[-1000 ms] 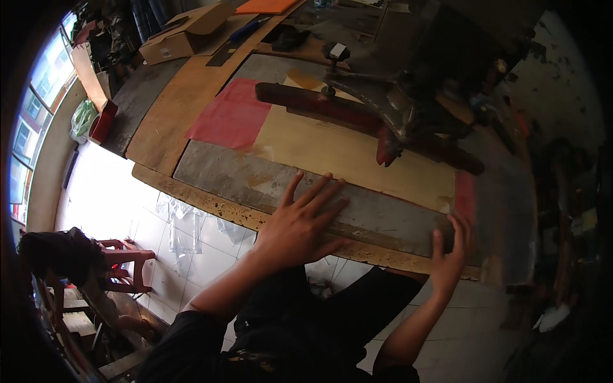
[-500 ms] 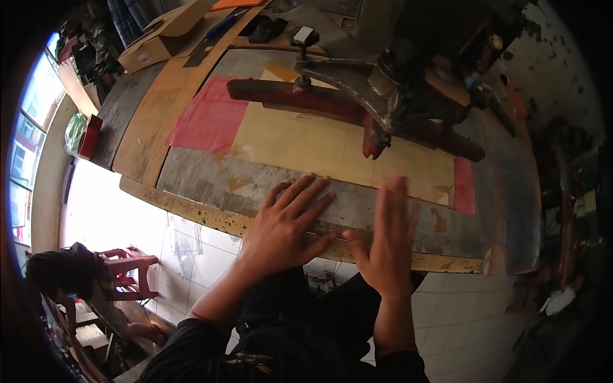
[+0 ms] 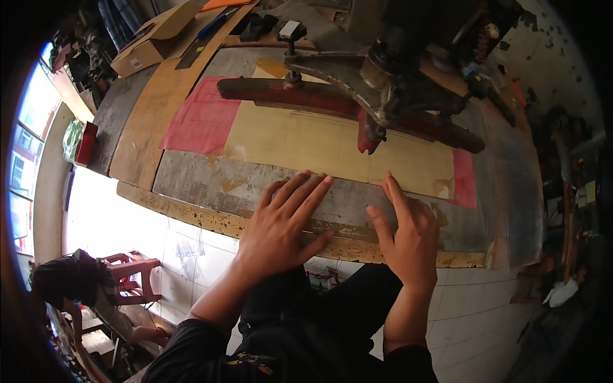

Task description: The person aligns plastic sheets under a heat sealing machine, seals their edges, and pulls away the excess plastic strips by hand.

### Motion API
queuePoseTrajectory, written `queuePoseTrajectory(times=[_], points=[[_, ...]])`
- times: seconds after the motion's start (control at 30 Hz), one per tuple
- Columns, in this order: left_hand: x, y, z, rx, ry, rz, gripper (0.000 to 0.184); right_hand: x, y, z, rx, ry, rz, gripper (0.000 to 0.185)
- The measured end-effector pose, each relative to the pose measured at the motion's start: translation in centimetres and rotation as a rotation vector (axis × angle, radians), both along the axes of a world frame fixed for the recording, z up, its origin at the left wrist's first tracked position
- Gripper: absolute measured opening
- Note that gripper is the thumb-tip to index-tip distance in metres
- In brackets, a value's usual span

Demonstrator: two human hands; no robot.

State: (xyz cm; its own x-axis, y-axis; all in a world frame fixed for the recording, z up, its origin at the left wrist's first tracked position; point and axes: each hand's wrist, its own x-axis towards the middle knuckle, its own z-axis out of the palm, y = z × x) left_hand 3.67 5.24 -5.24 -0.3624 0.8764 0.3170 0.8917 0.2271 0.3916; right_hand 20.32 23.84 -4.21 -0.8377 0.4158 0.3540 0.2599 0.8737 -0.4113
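My left hand [image 3: 279, 225] lies palm down on the grey board [image 3: 191, 185], fingers spread, with its fingertips near the lower edge of the yellow sheet [image 3: 300, 142]. To its right, my right hand [image 3: 408, 231] is over the same board, thumb and index finger apart and the other fingers partly curled; its index fingertip is at the sheet's lower edge. Neither hand holds anything. Pink pieces [image 3: 199, 118] show at both ends of the yellow sheet. Across the sheet's upper part stands a dark metal machine arm with a red-brown bar [image 3: 294, 96].
An opened cardboard box [image 3: 156, 41] and a blue object [image 3: 212, 24] are at the back left. A person [image 3: 76, 281] bends near a red stool [image 3: 135, 276] at lower left. Clear sheeting [image 3: 514, 191] hangs at the right.
My right hand has moved left from the board's right end towards my left hand. My left hand stays flat on the board. The view has shifted.
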Motion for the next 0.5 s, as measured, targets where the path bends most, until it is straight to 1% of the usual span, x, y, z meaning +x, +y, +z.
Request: queuePoseTrajectory(times=[0.07, 0.1, 0.13, 0.17, 0.2, 0.23, 0.27, 0.33, 0.37, 0.4, 0.47, 0.5], points=[[-0.2, 0.1, -0.2, -0.013, 0.029, -0.016, 0.084, -0.2, 0.4, -0.5, 0.064, 0.013, 0.012, 0.067], [-0.1, 0.1, -0.4, 0.011, -0.003, -0.007, 0.084, -0.4, 0.4, -1.8, 0.048, 0.061, 0.013, 0.069], [-0.1, 0.1, -0.5, 0.033, -0.036, 0.002, 0.084, -0.6, -0.1, -1.6, 0.054, 0.059, 0.010, 0.069], [0.0, 0.0, -0.4, 0.038, -0.040, 0.001, 0.084, -0.9, -0.7, -1.6, 0.123, 0.062, -0.019, 0.071], [0.2, -0.2, -0.3, 0.115, 0.040, 0.030, 0.083, -0.8, -1.0, -1.5, 0.189, 0.064, -0.049, 0.073], [0.5, -0.4, -0.2, 0.190, 0.117, 0.056, 0.082, -0.7, -0.8, -1.8, 0.210, 0.048, -0.078, 0.079], [0.5, -0.5, -0.2, 0.194, 0.114, 0.047, 0.082, -0.7, -0.8, -1.7, 0.214, 0.046, -0.087, 0.079], [0.4, -0.6, -0.2, -0.060, 0.163, -0.071, 0.079, -1.1, -1.0, -1.6, 0.267, -0.086, -0.068, 0.083], [0.0, -0.4, -0.9, -0.110, 0.075, -0.128, 0.078, -1.0, -0.7, -2.0, 0.180, -0.120, -0.009, 0.087], [0.0, -0.3, -0.9, -0.113, 0.073, -0.130, 0.078, -1.0, -0.8, -2.3, 0.177, -0.123, -0.011, 0.087], [0.1, -0.1, -0.9, -0.077, 0.105, -0.132, 0.076, -1.2, -0.9, -2.7, 0.137, 0.090, -0.065, 0.089], [0.1, -0.1, -0.9, -0.074, 0.104, -0.130, 0.076, -1.0, -1.0, -2.8, 0.140, 0.089, -0.063, 0.089]])
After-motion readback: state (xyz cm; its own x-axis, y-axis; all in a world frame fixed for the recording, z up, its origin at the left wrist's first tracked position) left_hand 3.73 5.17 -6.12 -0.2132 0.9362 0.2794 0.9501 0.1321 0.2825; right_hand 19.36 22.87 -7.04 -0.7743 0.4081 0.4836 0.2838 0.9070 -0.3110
